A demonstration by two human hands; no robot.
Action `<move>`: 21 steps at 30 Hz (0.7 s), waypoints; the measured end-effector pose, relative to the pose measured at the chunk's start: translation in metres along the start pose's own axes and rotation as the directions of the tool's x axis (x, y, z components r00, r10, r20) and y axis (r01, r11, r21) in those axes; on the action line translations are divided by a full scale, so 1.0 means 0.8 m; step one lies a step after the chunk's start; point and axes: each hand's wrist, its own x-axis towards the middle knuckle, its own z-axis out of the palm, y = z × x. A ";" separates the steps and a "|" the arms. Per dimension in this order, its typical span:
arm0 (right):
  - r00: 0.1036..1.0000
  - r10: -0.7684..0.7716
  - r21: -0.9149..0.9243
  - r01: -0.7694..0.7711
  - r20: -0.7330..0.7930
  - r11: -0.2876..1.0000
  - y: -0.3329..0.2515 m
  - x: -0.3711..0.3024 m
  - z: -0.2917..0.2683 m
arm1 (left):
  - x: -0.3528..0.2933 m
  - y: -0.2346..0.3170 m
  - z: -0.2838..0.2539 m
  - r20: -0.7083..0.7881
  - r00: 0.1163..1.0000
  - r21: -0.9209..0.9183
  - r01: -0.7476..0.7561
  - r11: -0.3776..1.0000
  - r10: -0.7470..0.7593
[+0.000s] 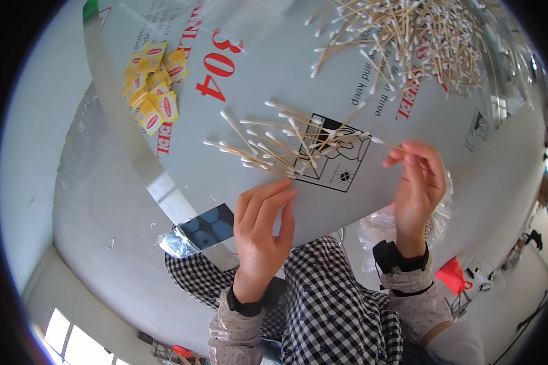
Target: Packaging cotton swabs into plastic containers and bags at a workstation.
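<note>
My right hand (419, 176) pinches a single cotton swab (388, 144) between thumb and fingertips, its white tip pointing left toward a loose scatter of cotton swabs (268, 141) on the table. My left hand (263, 226) rests at the near side of that scatter, fingers stretched out and thumb apart. Its fingertips are beside the nearest white tips; whether they touch one cannot be told. A large heap of cotton swabs (429, 45) with pale wooden sticks lies at the far right.
Small yellow packets (155, 85) lie in a pile at the far left. A dark patterned piece (208, 226) with clear plastic sits at the table's near left edge. The metal tabletop (249, 213) carries red and black print. A clear plastic bag (377, 234) hangs near my right wrist.
</note>
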 end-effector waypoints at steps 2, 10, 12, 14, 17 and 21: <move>0.991 -0.008 -0.092 -0.004 -0.134 0.996 -0.004 -0.019 -0.032 | 0.002 0.001 0.003 0.034 0.999 0.029 -0.022 0.999 0.021; 0.935 0.149 -0.378 -0.271 -0.322 0.885 0.016 -0.108 -0.188 | 0.002 0.002 0.007 0.114 0.989 -0.023 -0.095 0.995 0.097; 0.888 0.156 -0.426 -0.353 -0.432 0.833 0.029 -0.110 -0.223 | -0.003 0.001 0.005 0.119 0.986 -0.073 -0.107 0.992 0.115; 0.879 0.145 -0.446 -0.366 -0.455 0.817 0.041 -0.109 -0.261 | -0.014 -0.001 -0.003 0.079 0.996 -0.007 -0.047 0.999 0.047; 0.896 0.174 -0.574 -0.401 -0.409 0.714 0.057 -0.101 -0.304 | -0.022 -0.007 -0.005 0.069 0.998 -0.031 0.015 0.999 -0.013; 0.878 0.258 -0.631 -0.470 -0.402 0.617 0.080 -0.103 -0.318 | -0.027 -0.011 -0.012 0.055 0.998 0.000 0.023 1.000 -0.023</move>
